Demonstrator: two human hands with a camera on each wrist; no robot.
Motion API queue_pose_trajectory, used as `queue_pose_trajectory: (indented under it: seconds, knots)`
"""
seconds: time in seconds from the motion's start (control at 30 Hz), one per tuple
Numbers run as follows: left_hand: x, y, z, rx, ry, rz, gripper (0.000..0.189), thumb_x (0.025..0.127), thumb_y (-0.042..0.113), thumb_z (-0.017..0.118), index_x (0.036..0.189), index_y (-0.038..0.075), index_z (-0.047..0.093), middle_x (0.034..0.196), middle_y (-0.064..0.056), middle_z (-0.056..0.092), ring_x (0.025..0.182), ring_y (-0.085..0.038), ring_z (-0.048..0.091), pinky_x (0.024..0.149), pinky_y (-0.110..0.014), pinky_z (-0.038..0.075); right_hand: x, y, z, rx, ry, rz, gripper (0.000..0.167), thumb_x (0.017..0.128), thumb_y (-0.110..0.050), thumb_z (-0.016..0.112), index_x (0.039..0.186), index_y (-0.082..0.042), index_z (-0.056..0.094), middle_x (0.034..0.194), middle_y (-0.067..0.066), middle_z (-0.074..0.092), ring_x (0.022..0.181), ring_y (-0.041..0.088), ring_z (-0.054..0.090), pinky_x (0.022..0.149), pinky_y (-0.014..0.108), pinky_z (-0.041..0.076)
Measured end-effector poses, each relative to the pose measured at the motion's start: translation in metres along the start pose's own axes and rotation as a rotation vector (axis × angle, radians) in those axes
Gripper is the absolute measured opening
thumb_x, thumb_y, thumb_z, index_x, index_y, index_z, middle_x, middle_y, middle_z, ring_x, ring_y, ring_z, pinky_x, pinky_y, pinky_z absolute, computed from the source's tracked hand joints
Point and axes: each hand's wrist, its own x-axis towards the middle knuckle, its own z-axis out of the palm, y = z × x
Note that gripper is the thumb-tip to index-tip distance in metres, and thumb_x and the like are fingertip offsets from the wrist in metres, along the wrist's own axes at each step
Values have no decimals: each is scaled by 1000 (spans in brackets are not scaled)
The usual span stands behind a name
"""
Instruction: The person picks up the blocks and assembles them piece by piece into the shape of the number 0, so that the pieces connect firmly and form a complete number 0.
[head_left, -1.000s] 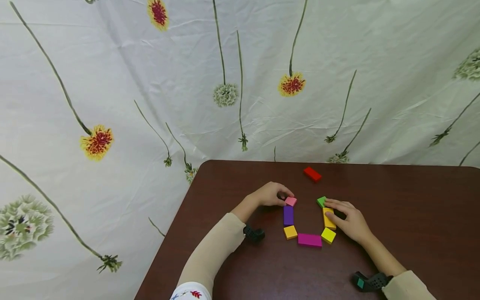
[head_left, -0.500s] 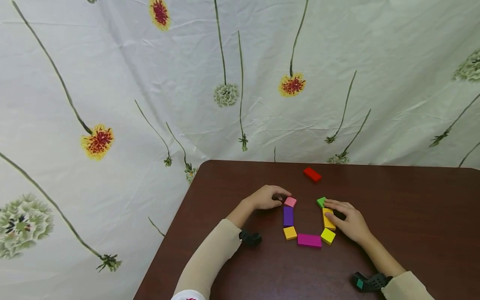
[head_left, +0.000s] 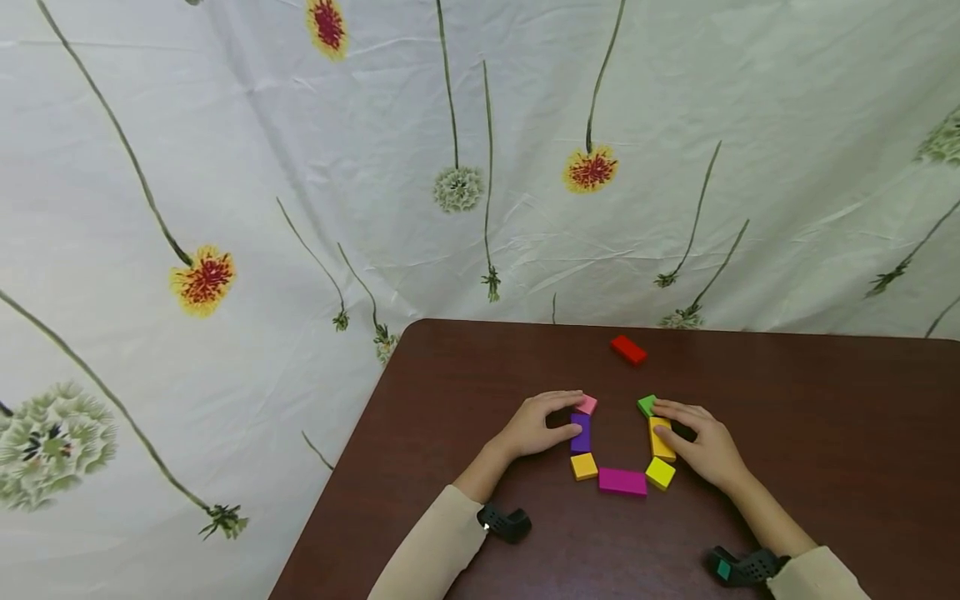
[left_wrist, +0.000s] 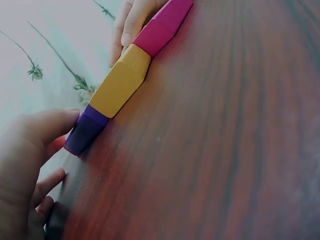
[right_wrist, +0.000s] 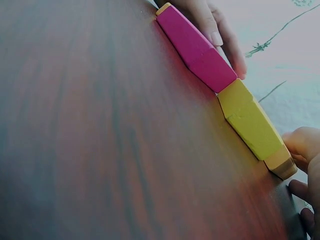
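Note:
In the head view, blocks form a U on the table. My left hand (head_left: 534, 423) touches the left side: its thumb lies on the purple block (head_left: 581, 442) and its fingertips reach the pink block (head_left: 588, 405). On the other side, my right hand (head_left: 705, 442) has its fingertips at the green block (head_left: 647, 406) and its thumb against the long yellow-orange block (head_left: 662, 444). A magenta block (head_left: 622, 482) lies along the bottom, between a small orange block (head_left: 583, 466) and a bright yellow block (head_left: 661, 473). Both hands have relaxed, slightly bent fingers.
A red block (head_left: 628, 350) lies alone toward the back of the dark brown table (head_left: 825, 433). Behind the table hangs a pale cloth (head_left: 360, 167) with printed flowers. Dark bands (head_left: 506, 523) sit at both wrists.
My left hand backed off slightly from the pink block, then came nearer the body and spread its thumb onto the purple block. The right hand stays in place beside its blocks.

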Motion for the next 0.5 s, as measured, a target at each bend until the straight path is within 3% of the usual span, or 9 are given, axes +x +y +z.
queue_pose_trajectory:
  seconds: [0.37,0.4,0.5]
  knots:
    - [-1,0,1,46,16,12,43,93,27,67,133,12,63,141,1,54,132,-18,46,110,-33,32,1,-5,-1,3,4,-3,32,89,-12,71,119,-1,69,126,16,63,110,30,51,90,60,41]
    - [-1,-1,1,46,19,16,43,93,27,67,132,12,63,140,1,54,132,-17,46,110,-32,33,1,-5,-2,12,8,6,33,89,-13,71,120,-1,69,126,16,63,111,26,51,90,59,41]
    - [-1,-2,3,48,29,32,42,93,27,67,132,12,63,140,1,55,131,-16,47,109,-32,34,1,-5,-4,59,43,52,34,91,-13,69,123,-4,67,126,14,63,110,5,52,93,37,45]
